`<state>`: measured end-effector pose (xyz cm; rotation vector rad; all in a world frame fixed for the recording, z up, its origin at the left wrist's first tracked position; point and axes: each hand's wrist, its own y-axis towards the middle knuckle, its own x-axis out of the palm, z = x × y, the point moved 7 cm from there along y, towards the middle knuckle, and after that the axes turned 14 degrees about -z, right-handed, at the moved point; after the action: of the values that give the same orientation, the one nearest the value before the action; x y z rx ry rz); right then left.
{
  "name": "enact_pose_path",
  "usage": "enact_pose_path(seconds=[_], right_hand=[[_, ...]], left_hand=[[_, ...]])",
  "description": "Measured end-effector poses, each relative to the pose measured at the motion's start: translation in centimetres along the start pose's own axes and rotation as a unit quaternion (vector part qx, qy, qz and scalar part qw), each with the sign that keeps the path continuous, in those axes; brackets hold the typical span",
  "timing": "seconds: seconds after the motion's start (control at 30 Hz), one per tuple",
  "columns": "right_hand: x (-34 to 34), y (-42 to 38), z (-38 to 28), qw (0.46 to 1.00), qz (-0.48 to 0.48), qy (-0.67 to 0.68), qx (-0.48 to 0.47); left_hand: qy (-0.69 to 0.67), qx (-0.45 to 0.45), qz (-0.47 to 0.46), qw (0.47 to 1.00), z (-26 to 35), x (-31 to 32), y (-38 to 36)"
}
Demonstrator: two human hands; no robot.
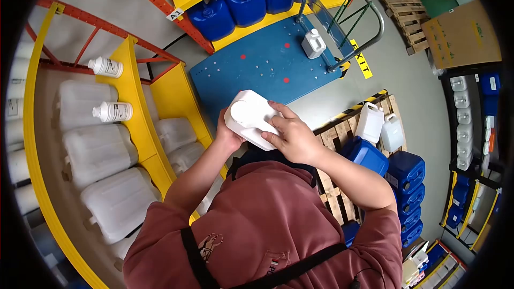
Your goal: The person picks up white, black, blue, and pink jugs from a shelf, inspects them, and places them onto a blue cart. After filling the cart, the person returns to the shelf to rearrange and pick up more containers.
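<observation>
A white plastic jug (258, 108) with a round white cap is held in front of my chest, its cap end up and toward the camera. My left hand (228, 135) is closed round its left side, with most of the fingers hidden behind it. From the right, my right hand (293, 135) grips the jug near its handle, fingers over the upper side. Beyond my hands lies the blue deck of a platform cart (235, 72), marked with red dots. A similar small white jug (314, 44) stands on the deck beside the cart's metal handle (381, 21).
Yellow shelving (142, 96) on the left carries white bottles (113, 112) and large translucent canisters (101, 152). Blue canisters (243, 5) line the back shelf. At right, a wooden pallet (342, 128) bears white jugs (369, 122) and blue canisters (405, 174). A cardboard box (463, 35) stands farther off.
</observation>
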<state>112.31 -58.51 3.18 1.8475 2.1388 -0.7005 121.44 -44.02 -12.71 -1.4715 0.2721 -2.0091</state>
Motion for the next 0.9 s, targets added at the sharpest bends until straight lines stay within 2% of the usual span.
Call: enact_pose_path(seconds=[0.07,0.13,0.27,0.33,0.43,0.53,0.63,0.7,0.77,0.9], right_hand=[[-1.6,2.2,2.5,1.000,0.021,-0.013,0.005],[-3.3,4.5,5.5,0.999,0.037,-0.023,0.003],[-6.8,9.6,14.0,0.998,0.055,-0.001,0.018],[-8.8,12.1,18.2,0.994,0.061,-0.078,0.035],[-11.6,15.5,25.6,0.996,0.051,-0.042,0.067],[-13.8,18.4,32.8,0.995,0.062,-0.010,0.082],[-14.9,21.7,39.5,0.993,0.081,0.010,0.081],[-15.0,23.5,43.9,0.987,0.106,0.055,0.106],[-14.8,25.2,48.1,0.986,0.099,0.043,0.129],[-13.9,28.0,57.1,0.975,0.136,0.060,0.164]], left_hand=[[0.004,-0.016,0.020,1.000,1.1,1.7,2.3],[0.046,-0.040,0.110,0.992,1.9,2.6,4.8],[0.024,-0.024,0.086,0.996,2.1,4.2,11.8],[0.033,-0.020,0.097,0.994,1.6,3.8,16.3],[0.043,-0.025,0.133,0.990,0.7,3.6,23.1],[0.025,-0.051,0.112,0.992,-0.1,3.6,29.5],[0.020,-0.064,0.111,0.992,-0.7,2.0,35.0],[0.025,-0.073,0.112,0.991,-1.0,0.6,38.4],[0.021,-0.086,0.111,0.990,-1.6,-1.2,41.3],[0.095,-0.114,0.151,0.977,-0.3,-4.3,42.8]])
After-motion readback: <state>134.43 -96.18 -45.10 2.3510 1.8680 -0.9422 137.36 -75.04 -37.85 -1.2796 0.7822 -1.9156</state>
